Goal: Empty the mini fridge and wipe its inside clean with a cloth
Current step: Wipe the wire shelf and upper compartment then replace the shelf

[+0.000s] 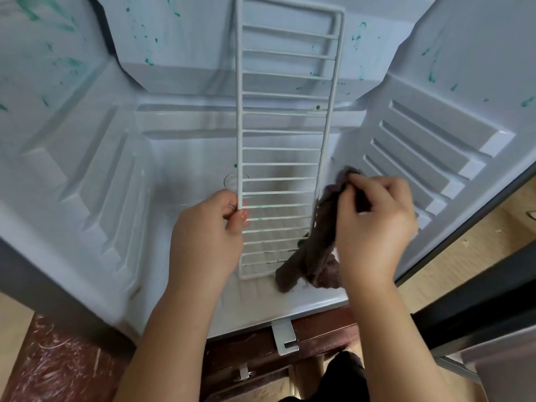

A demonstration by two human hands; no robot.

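The mini fridge (pixel 185 158) stands open with its white inside facing me, and green smears dot its walls and back. A white wire shelf (pixel 282 146) stands on end on the fridge floor. My left hand (pixel 207 230) grips the shelf's left rail low down. My right hand (pixel 374 219) holds a dark brown cloth (pixel 316 248) against the shelf's right rail. The cloth's loose end hangs down to the fridge floor.
Ribbed shelf ledges (pixel 429 158) line the right wall, and matching ledges (pixel 95 181) line the left. The fridge door (pixel 493 329) hangs open at the lower right. A dark red stand (pixel 58 358) sits under the fridge, with a white hinge bracket (pixel 285 338) at its front.
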